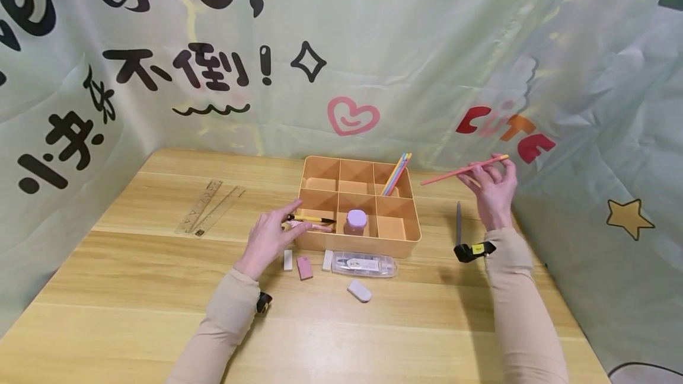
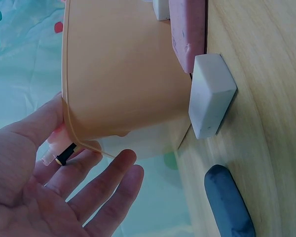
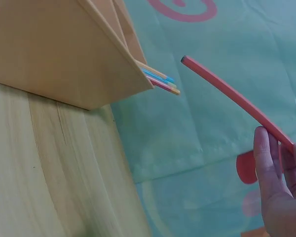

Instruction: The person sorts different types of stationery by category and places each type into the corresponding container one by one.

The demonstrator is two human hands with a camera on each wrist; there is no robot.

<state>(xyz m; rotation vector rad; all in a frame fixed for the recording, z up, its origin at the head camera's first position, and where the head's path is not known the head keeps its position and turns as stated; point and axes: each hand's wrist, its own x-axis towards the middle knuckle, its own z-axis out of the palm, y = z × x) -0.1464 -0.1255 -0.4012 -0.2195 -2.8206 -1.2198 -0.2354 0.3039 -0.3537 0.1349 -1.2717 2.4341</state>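
Note:
My right hand [image 1: 493,191] pinches a red pencil [image 1: 459,172] between thumb and fingers, above the table right of the organizer. The pencil slants, one end pointing toward the organizer. My left hand [image 1: 271,236] rests at the front left corner of the tan, six-compartment organizer [image 1: 357,245], its thumb at the rim and the other fingers loosely extended beside the left wall. A yellow-and-black pen [image 1: 312,218] and a pink pen lie in the front left compartment. A purple-capped jar [image 1: 356,221] stands in the front middle one. Several coloured pencils [image 1: 396,175] lean in the back right compartment.
Before the organizer lie a clear pencil-case-like box [image 1: 364,265], a pink eraser [image 1: 305,268] and several white erasers [image 1: 359,290]. Two transparent rulers [image 1: 205,209] lie to the left. A dark grey stick [image 1: 458,224] lies at right. Printed cloth walls enclose the table.

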